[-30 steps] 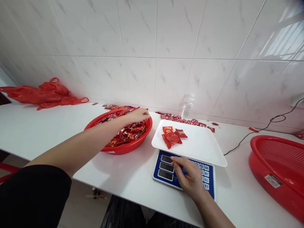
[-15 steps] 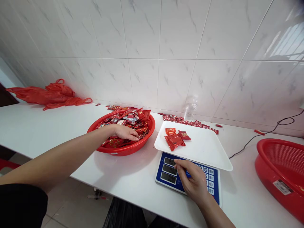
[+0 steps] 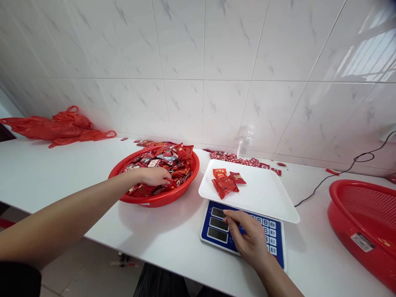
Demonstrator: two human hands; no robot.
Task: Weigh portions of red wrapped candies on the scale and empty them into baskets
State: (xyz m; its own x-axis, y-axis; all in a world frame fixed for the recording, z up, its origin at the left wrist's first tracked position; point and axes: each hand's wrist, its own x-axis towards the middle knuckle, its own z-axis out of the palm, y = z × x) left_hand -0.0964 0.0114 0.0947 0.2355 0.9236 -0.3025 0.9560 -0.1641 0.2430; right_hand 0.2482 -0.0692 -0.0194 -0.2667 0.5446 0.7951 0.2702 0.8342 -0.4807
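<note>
My left hand (image 3: 154, 176) is down in a red plastic basket (image 3: 116, 170), its fingers curled closed on a small red packet (image 3: 170, 182) among the pile; the fingertips are partly hidden. Many small shiny wrapped packets (image 3: 167, 156), mostly red, fill this basket. Over the blue keypad of a digital scale (image 3: 206, 243) hovers my right hand (image 3: 249, 233), thumb and fingers pinched together with nothing visible in them. On the scale's white tray (image 3: 262, 189) lie three packets: a larger red one (image 3: 225, 187), an orange-red one (image 3: 219, 173) and a dark red one (image 3: 237, 177).
Along the tiled wall lies a row of red packets (image 3: 232, 157) beside a clear plastic bottle (image 3: 246, 142). Red plastic bags (image 3: 58, 127) lie at the far left. A second red basket (image 3: 346, 231) stands at the right, with a black cable (image 3: 321, 185) behind it.
My left hand has drawn back slightly to the left within the basket, and its fingers have curled in on a packet. My right hand stays over the scale. The view has shifted a little.
</note>
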